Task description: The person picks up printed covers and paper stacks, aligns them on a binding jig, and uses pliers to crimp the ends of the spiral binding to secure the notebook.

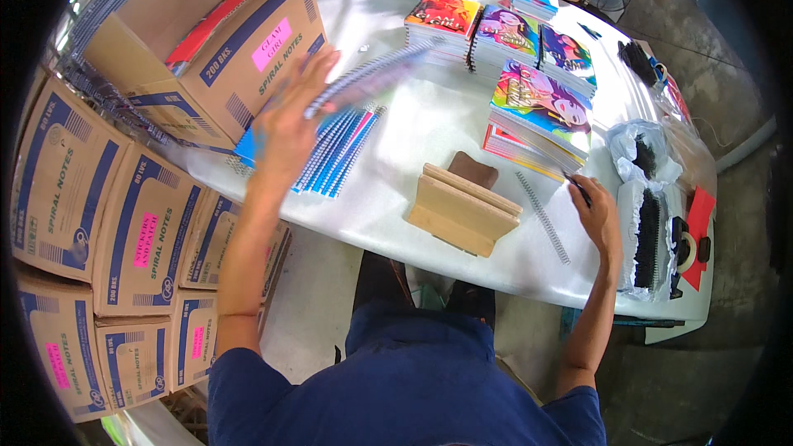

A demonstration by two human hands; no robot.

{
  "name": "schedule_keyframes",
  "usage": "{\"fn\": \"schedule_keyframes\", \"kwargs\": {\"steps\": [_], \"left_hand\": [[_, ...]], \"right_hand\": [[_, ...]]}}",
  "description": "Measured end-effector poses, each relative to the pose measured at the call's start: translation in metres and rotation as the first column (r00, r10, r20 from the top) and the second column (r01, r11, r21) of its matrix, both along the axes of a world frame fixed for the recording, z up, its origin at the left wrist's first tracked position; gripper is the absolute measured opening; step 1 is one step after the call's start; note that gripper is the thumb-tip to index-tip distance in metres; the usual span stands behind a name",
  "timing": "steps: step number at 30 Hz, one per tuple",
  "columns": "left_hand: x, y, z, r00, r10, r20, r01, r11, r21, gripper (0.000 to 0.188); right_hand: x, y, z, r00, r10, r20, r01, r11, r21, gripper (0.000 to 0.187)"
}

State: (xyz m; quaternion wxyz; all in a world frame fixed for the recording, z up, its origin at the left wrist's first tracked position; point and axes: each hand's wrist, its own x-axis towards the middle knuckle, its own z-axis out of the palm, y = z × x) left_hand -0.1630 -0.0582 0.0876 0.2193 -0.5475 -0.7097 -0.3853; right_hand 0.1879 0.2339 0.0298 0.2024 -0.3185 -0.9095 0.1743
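Note:
Raised over the left part of the table, my left hand [289,120] is closed on a spiral notebook [376,73], both somewhat smeared by motion. Below it lies a fanned row of spiral notebooks [339,153] with blue edges and white coils. My right hand [596,213] is closed around a slim dark tool [578,187], whose kind I cannot make out. Its tip is close to the lower corner of a stack of colourful notebooks [541,103]. Beside that hand a loose wire coil [543,219] lies on the table.
A folded cardboard stand [464,211] sits near the table's front edge. An open carton [239,58] stands at the left, above stacked cartons [144,231]. More notebook stacks [504,33] are farther back. Plastic-lined trays with black coils [648,235] line the right side. Across the table a person handles notebooks.

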Motion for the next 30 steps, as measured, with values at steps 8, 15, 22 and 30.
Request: {"fn": "schedule_keyframes", "kwargs": {"steps": [8, 15, 22, 30], "left_hand": [[-0.085, -0.077, -0.068, 0.947, 0.076, 0.313, 0.153, 0.75, -0.643, 0.076], [-0.021, -0.016, -0.042, 0.991, -0.012, 0.131, 0.056, 0.942, -0.331, 0.073], [0.032, 0.089, -0.058, 0.851, -0.273, 0.45, 0.311, 0.95, -0.013, 0.065], [0.062, 0.124, -0.04, 0.328, -0.543, 0.773, 0.58, 0.762, 0.289, 0.041]], "right_hand": [[0.05, 0.119, -0.093, 0.957, -0.131, -0.258, 0.126, 0.991, -0.036, 0.036], [-0.051, 0.135, -0.002, 0.907, -0.362, -0.213, 0.239, 0.862, -0.447, 0.043], [-0.04, 0.132, 0.006, 0.872, -0.286, -0.397, 0.175, 0.94, -0.292, 0.03], [-0.026, -0.062, -0.012, 0.487, -0.171, -0.857, -0.129, 0.956, -0.264, 0.02]]}}
